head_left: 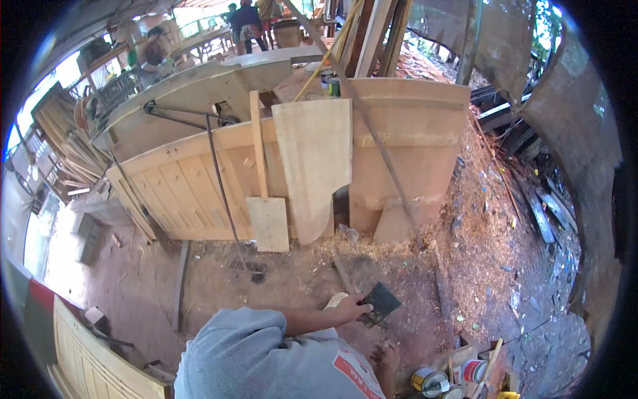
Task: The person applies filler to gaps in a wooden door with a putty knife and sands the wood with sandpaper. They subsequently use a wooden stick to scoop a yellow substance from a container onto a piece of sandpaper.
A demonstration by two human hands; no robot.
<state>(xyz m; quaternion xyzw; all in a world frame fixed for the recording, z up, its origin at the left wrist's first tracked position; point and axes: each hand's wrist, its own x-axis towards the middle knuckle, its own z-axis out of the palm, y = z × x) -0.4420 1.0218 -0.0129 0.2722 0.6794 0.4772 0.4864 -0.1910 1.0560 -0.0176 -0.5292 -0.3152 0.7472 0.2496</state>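
Note:
My left hand (351, 310) reaches across in front of me, fingers closed on the edge of a flat, dark, square sheet (382, 300). Whether it is sandpaper or a stiff spreader, I cannot tell. Just behind the wrist a pale rounded thing (335, 300) shows in part. Lower down and close to my body is my right hand (385, 356), its fingers curled in. What they hold, if anything, is too small to make out. Beside it at the lower right stand an open yellow-labelled can (428, 382) and a red-and-white can (474, 371).
Ahead, a long wooden panel (193, 183) leans with a pale cut board (314, 159) and a small board (268, 224). Wood shavings (478, 266) cover the ground at right. A carved panel (100, 352) stands lower left. Other people (249, 26) are far back.

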